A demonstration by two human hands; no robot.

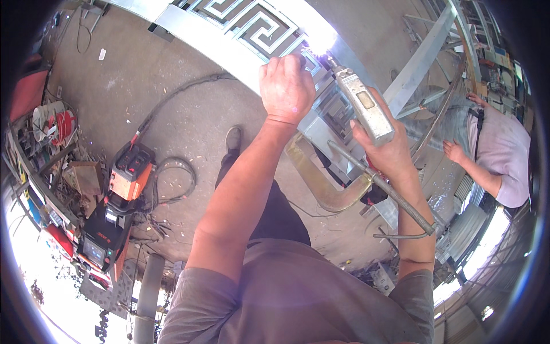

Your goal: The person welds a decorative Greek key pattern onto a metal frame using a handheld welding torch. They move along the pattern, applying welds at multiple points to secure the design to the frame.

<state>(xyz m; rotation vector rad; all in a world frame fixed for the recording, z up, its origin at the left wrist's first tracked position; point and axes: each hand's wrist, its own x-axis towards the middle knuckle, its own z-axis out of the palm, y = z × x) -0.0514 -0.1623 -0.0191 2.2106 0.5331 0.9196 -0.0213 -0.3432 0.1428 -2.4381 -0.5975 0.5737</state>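
My right hand (389, 146) grips a handheld welding torch (367, 105). A glaring white-violet light burns at the torch's tip, over a metal panel with Greek-key fretwork (268, 32). Just left of the light, my left hand (288, 88) is curled into a fist at the panel's edge. Its fingertips are hidden from me, so whether it pinches something there does not show. Below the torch, a large C-clamp (318, 185) with a threaded screw (393, 195) hangs at the metalwork near my right forearm.
An orange and black machine (129, 172) stands on the floor to the left, with a thick cable (172, 94) running towards the panel. Coiled hose (189, 172) lies beside it. At the right, another person (498, 142) bends near long metal profiles (421, 60). Buckets (60, 122) sit far left.
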